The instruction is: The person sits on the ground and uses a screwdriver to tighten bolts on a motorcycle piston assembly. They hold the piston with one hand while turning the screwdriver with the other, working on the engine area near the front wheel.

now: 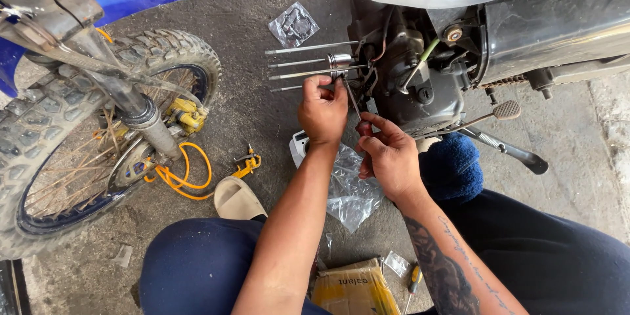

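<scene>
Left hand [323,110] pinching piston [340,62] on engine studs [308,60], right hand [390,156] gripping screwdriver [357,113] by its handle, beside motorcycle engine [420,79]; clear plastic bag [351,193] on floor below.

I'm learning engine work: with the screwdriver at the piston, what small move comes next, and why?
Probably ease the dark-handled screwdriver tip gently at the silver piston: the left hand steadies there between the long engine studs, and the right hand holds the handle.
</scene>
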